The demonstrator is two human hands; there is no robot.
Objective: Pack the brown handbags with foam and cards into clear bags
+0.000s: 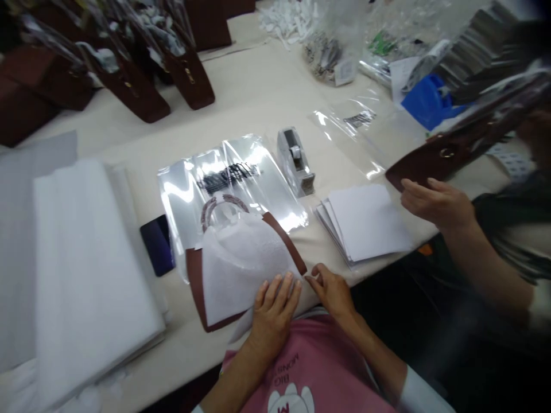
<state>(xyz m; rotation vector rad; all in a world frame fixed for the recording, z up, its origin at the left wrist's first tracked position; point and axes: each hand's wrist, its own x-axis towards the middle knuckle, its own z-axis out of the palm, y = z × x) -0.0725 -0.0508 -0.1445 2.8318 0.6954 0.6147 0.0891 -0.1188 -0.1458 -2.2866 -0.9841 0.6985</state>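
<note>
A brown handbag (196, 287) lies on the table in front of me, its wrapped handle (224, 202) pointing away. A white foam sheet (241, 269) covers most of its upper face, with brown showing along both sides. My left hand (275, 304) rests flat on the sheet near its lower right part, fingers stretched out. At the bag's right lower corner is my right hand (331, 289), fingers curled and thumb and forefinger close together; what they pinch, if anything, is too small to make out. Beneath the handle lie clear plastic bags (275, 198) with black print.
A stack of white foam sheets (90, 275) and a phone (157, 245) lie left. Right are a tape dispenser (296, 160) and white paper sheets (370, 221). Several brown handbags (189, 74) stand at the back. A co-worker's hand (443, 203) is beside another brown bag (430, 163).
</note>
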